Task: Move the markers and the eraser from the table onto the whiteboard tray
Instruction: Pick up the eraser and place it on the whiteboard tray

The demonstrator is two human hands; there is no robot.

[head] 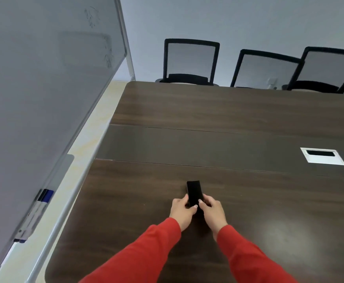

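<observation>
Black eraser (194, 192) lengthwise away from the person, near end gripped by left hand (182, 212) and right hand (213, 213), on table (208, 111).

**Soft, even room light; wide-angle bend at the edges**

The light is diffuse and moderate, cool in tone. The dark counter (218, 111) carries a pale sheen on its far left part and another near right. Shadows are faint, seen only close under the hands. The whiteboard (44, 88) on the left looks grey and dull, its writing faint. Straight lines lean and bow toward the frame edges. Detail is slightly soft throughout.
</observation>
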